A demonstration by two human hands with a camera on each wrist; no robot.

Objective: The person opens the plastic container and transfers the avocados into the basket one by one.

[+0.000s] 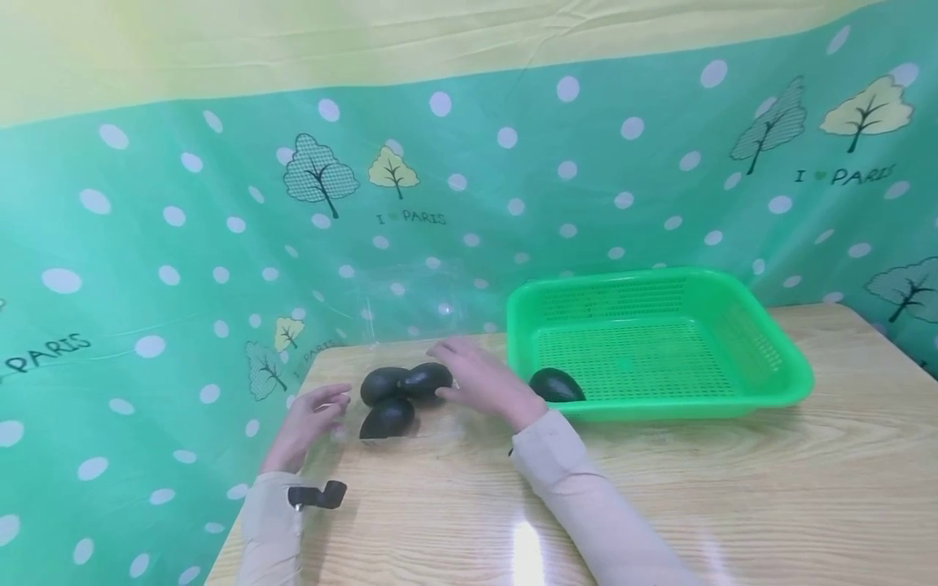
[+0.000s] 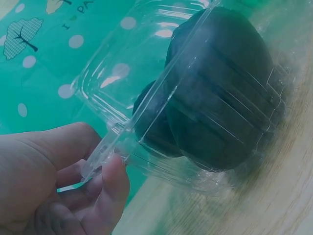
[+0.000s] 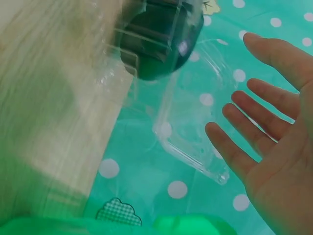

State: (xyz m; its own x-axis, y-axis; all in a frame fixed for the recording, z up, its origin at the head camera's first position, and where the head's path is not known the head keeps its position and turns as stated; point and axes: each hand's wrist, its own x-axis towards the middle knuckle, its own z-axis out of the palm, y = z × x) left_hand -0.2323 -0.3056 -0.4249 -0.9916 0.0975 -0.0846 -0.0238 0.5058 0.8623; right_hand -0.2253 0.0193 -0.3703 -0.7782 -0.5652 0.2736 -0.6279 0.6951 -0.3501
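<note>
Pinches the rim of a clear, hinged plastic box [image 2: 152, 98] with the left hand [image 1: 311, 423], digits clamped together on it; holds the right hand [image 1: 487, 382] at the opposite side, fingers straight and apart; shows three dark, egg-shaped avocados [image 1: 387, 417] clustered in the box, on a pale wood-grained table [image 1: 454, 505]; shows another [image 1: 557, 385] inside a bright green, slotted plastic basket [image 1: 795, 382], just beside.

Dotted green backdrop [image 1: 535, 195], pale table [image 1: 425, 513]

I see the head view peering forward and down across the tabletop [image 1: 659, 488]; both wrist views share the clear box [image 2: 112, 88], close up.
</note>
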